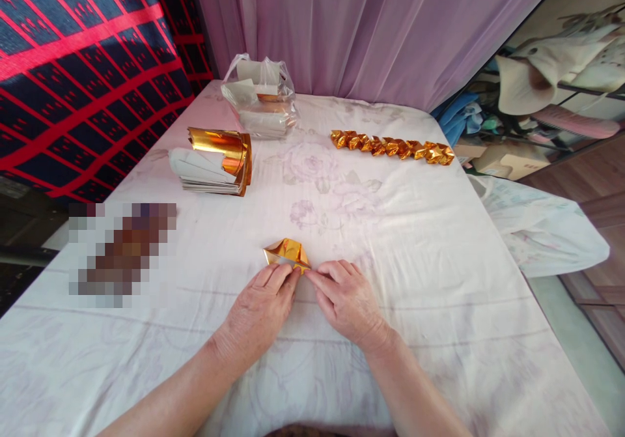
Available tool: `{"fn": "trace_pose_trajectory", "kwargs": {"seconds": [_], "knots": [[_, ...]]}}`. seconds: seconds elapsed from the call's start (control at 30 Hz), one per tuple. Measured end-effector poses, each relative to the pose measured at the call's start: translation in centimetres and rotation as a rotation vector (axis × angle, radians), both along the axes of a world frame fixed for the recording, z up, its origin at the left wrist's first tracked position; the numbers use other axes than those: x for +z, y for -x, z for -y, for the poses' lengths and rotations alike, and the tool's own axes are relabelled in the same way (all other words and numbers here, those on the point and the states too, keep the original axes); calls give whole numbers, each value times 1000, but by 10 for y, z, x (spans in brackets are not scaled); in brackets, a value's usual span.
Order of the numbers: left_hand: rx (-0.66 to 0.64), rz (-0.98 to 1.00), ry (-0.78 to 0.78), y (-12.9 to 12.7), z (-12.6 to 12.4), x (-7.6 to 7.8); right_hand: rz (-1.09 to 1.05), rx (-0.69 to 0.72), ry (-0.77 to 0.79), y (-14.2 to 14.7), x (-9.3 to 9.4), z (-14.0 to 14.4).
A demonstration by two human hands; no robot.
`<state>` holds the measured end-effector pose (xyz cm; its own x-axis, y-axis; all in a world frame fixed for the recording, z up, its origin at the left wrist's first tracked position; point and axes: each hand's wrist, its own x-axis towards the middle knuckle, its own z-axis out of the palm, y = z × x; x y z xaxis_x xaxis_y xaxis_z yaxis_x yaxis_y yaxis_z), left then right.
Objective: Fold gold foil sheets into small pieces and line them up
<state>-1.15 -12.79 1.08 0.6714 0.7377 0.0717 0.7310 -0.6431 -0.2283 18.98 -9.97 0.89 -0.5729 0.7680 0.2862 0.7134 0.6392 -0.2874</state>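
A partly folded sheet of gold foil paper (291, 249) lies on the cloth-covered table, its near edge under my fingers. My left hand (263, 301) is closed on that near edge, with thumb and fingers pressed together. From the other side my right hand (347, 300) touches the paper's right corner with its index fingertip, the other fingers curled. Farther back on the right runs a row of folded gold paper pieces (390, 146). At the back left stands a curved stack of gold and white paper sheets (217, 163).
A clear plastic bag (263, 98) with more paper stands at the table's back edge, before a purple curtain (361, 27). A blurred-out brown object (127, 251) lies on the left. Beyond the right edge are a white bag (541, 228) and shelves with hats (527, 79).
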Motion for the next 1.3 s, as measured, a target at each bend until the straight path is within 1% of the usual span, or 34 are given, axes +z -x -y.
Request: {"fn": "trace_pose_trajectory", "kwargs": {"seconds": [0.2,0.33,0.5,0.7,0.8,0.97,1.3], "knots": [[20,-44,73,-1,-1,6,-21,-7,-20,-1,-4,0],[18,-33,73,-2,-2,6,-90,-78,-20,1,-6,0],[30,-14,70,-2,-2,5,-19,-69,19,5,-4,-2],[40,13,132,-2,-2,6,-4,-97,30,8,-3,-4],[53,37,122,-2,-2,4,-10,-103,39,8,-4,-4],[49,23,74,-2,-2,1,-24,-110,50,7,-4,-5],[50,-10,130,-3,-2,10,-45,-117,81,7,-4,-5]]}}
